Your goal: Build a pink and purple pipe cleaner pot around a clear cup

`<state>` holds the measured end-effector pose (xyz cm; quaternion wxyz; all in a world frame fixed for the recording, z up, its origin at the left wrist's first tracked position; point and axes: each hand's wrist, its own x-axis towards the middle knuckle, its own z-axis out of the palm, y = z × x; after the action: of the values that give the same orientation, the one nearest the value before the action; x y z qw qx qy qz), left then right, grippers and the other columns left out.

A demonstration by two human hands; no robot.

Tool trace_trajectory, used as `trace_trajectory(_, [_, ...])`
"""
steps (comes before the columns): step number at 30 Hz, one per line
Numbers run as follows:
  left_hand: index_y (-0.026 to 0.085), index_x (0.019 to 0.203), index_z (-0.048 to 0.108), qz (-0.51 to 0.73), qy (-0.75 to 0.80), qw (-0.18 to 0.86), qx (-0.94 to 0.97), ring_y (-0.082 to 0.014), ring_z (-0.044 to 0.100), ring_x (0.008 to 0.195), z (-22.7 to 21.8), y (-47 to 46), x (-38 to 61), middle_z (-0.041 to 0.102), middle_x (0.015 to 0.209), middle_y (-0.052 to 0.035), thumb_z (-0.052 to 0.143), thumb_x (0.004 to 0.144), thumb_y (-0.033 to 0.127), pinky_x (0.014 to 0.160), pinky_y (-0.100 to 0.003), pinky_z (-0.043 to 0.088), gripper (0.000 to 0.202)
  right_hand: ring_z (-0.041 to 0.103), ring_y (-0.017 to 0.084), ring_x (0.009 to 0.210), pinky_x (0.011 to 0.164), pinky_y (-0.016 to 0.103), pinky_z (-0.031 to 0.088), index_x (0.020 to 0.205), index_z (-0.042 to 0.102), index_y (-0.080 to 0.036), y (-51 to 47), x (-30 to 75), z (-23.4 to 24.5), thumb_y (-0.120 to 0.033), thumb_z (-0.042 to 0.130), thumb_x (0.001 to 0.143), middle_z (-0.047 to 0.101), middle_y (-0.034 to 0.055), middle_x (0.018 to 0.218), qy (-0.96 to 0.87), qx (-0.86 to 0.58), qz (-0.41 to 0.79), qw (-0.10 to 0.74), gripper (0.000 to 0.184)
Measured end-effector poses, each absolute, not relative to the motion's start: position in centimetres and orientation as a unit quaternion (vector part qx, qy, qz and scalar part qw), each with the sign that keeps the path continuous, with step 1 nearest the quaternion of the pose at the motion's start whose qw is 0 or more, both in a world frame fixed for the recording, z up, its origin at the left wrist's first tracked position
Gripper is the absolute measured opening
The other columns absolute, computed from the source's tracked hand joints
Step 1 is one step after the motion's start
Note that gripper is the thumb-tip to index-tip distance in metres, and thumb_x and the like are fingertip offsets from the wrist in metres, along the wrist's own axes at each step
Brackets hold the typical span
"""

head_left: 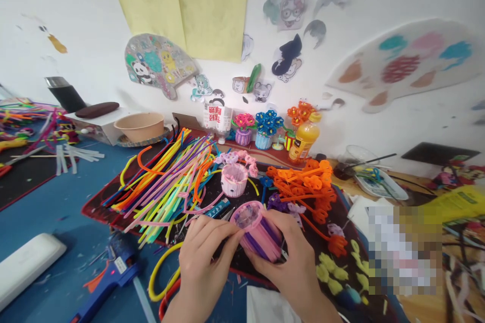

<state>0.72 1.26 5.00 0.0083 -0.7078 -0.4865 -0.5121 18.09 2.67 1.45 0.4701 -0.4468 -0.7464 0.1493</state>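
1. The left hand [208,248] pinches thumb and forefinger together at the rim of the pot [262,238]; whether they hold a loose end there, I cannot tell.
2. The right hand [294,247] grips the pot round its far side, at 3 o'clock.
3. The pot sits between the hands, tilted; its base is hidden, so contact with the desk [78,207] below is unclear.
4. The step in hand looks like seating or trimming the rim band; the next move probably calls for a steady right grip while the left fingertips work along the edge.
5. Round the pot: pale pot [233,189] at 11 o'clock, stems [170,181] at 10, orange flowers [318,186] between 1 and 2, yellow pieces [334,271] at 4.
6. Farther out, the glue gun [115,268] lies between 8 and 9 o'clock, free of both hands.
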Motion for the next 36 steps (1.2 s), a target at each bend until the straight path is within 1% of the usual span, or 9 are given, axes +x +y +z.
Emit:
trace_trajectory(7, [0.022, 0.081, 0.067, -0.525, -0.482, -0.015, -0.701, -0.0131, 0.062, 0.062, 5.2, 1.3, 0.7, 0.072, 0.071, 0.0016, 0.065, 0.088, 0.01, 0.061, -0.026, 0.051, 0.014, 0.061, 0.029, 0.111, 0.087, 0.041, 0.057, 0.137, 0.046, -0.033, 2.9, 18.3, 1.3, -0.028, 0.068, 0.088, 0.058, 0.0093, 0.122, -0.775, -0.419, 0.108, 0.461, 0.054])
trace_trajectory(11, [0.022, 0.081, 0.068, -0.539, -0.479, -0.037, -0.692, -0.0125, 0.062, 0.063, 5.3, 1.3, 0.6, 0.072, 0.072, 0.0023, 0.066, 0.088, 0.011, 0.061, -0.025, 0.051, 0.013, 0.061, 0.028, 0.111, 0.086, 0.04, 0.058, 0.138, 0.045, -0.033, 3.0, 18.4, 1.4, -0.028, 0.068, 0.089, 0.056, 0.0092, 0.124, -0.782, -0.411, 0.105, 0.456, 0.054])
trace_trajectory(15, [0.021, 0.083, 0.068, -0.532, -0.479, -0.034, -0.697, -0.0121, 0.062, 0.065, 5.2, 1.2, 0.5, 0.071, 0.072, 0.0028, 0.068, 0.086, 0.01, 0.063, -0.024, 0.05, 0.012, 0.062, 0.028, 0.11, 0.085, 0.039, 0.058, 0.139, 0.045, -0.034, 2.8, 18.4, 1.5, -0.027, 0.066, 0.091, 0.056, 0.009, 0.123, -0.788, -0.408, 0.107, 0.449, 0.053])
trace_trajectory(19, [0.021, 0.082, 0.066, -0.521, -0.482, -0.032, -0.704, -0.0122, 0.061, 0.066, 5.0, 1.2, 0.5, 0.069, 0.073, 0.0027, 0.069, 0.086, 0.009, 0.064, -0.024, 0.049, 0.012, 0.06, 0.028, 0.112, 0.086, 0.04, 0.058, 0.136, 0.048, -0.035, 2.6, 18.4, 1.5, -0.025, 0.065, 0.091, 0.054, 0.0088, 0.125, -0.793, -0.41, 0.091, 0.441, 0.049])
trace_trajectory(26, [0.02, 0.084, 0.065, -0.517, -0.48, -0.023, -0.708, -0.0116, 0.059, 0.068, 4.5, 1.2, 0.4, 0.069, 0.074, 0.0024, 0.069, 0.087, 0.008, 0.066, -0.024, 0.047, 0.013, 0.057, 0.027, 0.113, 0.087, 0.039, 0.057, 0.133, 0.053, -0.032, 2.8, 18.6, 1.4, -0.023, 0.062, 0.093, 0.052, 0.0089, 0.127, -0.805, -0.392, 0.08, 0.438, 0.042])
trace_trajectory(31, [0.02, 0.084, 0.065, -0.513, -0.486, -0.022, -0.707, -0.012, 0.058, 0.069, 4.3, 1.3, 0.5, 0.069, 0.076, 0.0018, 0.07, 0.086, 0.007, 0.067, -0.024, 0.046, 0.013, 0.055, 0.027, 0.113, 0.089, 0.038, 0.056, 0.134, 0.054, -0.031, 3.0, 18.7, 1.4, -0.022, 0.062, 0.094, 0.053, 0.0091, 0.128, -0.811, -0.385, 0.085, 0.431, 0.042])
trace_trajectory(36, [0.02, 0.084, 0.064, -0.518, -0.49, -0.029, -0.701, -0.0115, 0.058, 0.069, 4.3, 1.3, 0.5, 0.069, 0.076, 0.0024, 0.07, 0.086, 0.008, 0.067, -0.023, 0.046, 0.014, 0.056, 0.027, 0.113, 0.09, 0.037, 0.056, 0.135, 0.055, -0.031, 3.0, 18.7, 1.5, -0.022, 0.062, 0.094, 0.054, 0.0091, 0.127, -0.815, -0.378, 0.091, 0.43, 0.043])
